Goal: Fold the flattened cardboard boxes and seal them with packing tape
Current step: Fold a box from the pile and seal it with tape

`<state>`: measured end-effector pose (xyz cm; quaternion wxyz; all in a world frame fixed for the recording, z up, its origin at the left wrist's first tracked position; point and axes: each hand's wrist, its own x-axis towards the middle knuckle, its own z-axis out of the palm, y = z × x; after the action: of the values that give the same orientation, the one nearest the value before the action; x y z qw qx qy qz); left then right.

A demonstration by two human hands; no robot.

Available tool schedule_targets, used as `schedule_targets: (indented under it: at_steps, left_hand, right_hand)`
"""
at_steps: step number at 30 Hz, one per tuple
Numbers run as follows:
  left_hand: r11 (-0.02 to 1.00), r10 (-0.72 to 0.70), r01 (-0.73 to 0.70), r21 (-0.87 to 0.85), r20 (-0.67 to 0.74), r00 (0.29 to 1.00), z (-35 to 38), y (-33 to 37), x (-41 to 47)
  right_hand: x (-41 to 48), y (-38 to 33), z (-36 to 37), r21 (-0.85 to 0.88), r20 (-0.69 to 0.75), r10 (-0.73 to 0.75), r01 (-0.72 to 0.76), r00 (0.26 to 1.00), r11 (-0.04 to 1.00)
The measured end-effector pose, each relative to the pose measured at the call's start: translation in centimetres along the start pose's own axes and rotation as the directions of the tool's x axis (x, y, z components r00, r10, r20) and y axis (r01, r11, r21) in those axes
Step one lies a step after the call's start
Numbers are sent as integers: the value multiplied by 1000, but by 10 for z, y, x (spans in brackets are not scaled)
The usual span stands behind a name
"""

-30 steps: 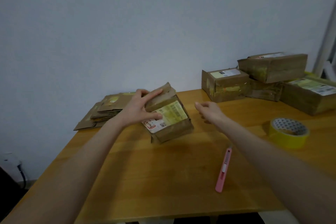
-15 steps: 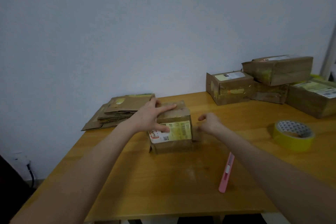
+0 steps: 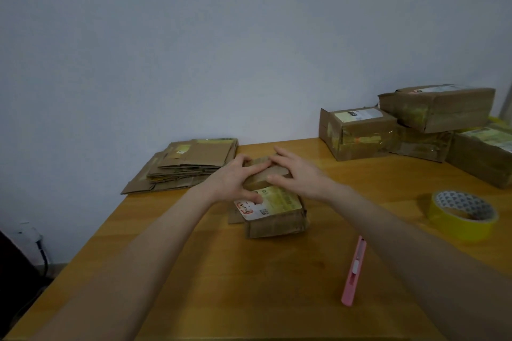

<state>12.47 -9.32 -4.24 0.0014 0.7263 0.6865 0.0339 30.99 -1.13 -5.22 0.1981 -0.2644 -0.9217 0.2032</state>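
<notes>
A wooden table is seen set against a pale wall. At its far right corner, sealed boxes are piled, one resting across others. At the far left edge, a stack of flattened boxes is laid, unmoved since half a second ago. Near the table's middle, just right of that stack, the half-folded box is stood on the surface, its labelled side turned toward the camera; it has been turned slightly since the earlier frame. The box is gripped by the left hand, whose fingers, stretched out before, are now curled over the top flap, with the thumb pressed on the label. The right hand, held apart beside the box half a second ago, has been brought onto the top flap, its fingers laid nearly straight and its thumb set at the flap's near edge. To the right, the roll of yellow tape is left lying flat. The pink cutter is left nearer the front edge.
</notes>
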Motion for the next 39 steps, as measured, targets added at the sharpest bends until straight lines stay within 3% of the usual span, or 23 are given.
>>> schedule_targets:
  at_steps: [3, 8, 14, 22, 28, 34, 39]
  left_hand:
    - [1000, -22, 23, 10, -3, 1000, 0, -2, -1]
    - [999, -46, 44, -32, -58, 997, -10, -5, -7]
    - [996, -78, 82, -46, 89, 993, -4, -22, -35]
    - [994, -88, 90, -63, 30, 996, 17, -7, -27]
    - [956, -106, 93, 279, 33, 994, 18, 13, -9]
    - [950, -134, 106, 295, 76, 988, 17, 18, -12]
    - [959, -147, 118, 259, 95, 985, 15, 19, -11]
  right_hand:
    - [4, 0, 5, 20, 22, 2, -3, 1000, 1000]
    - [3, 1, 7, 327, -11, 16, -11, 1000, 945]
    - [7, -10, 43, 366, 120, 48, -89, 992, 926]
    - [9, -3, 11, 222, 195, 98, -141, 976, 965]
    - [-4, 4, 17, -176, 209, 68, -31, 975, 984]
    - [-5, 1, 16, -248, 231, 91, -32, 969, 968]
    - [-5, 0, 16, -178, 230, 110, -69, 967, 982]
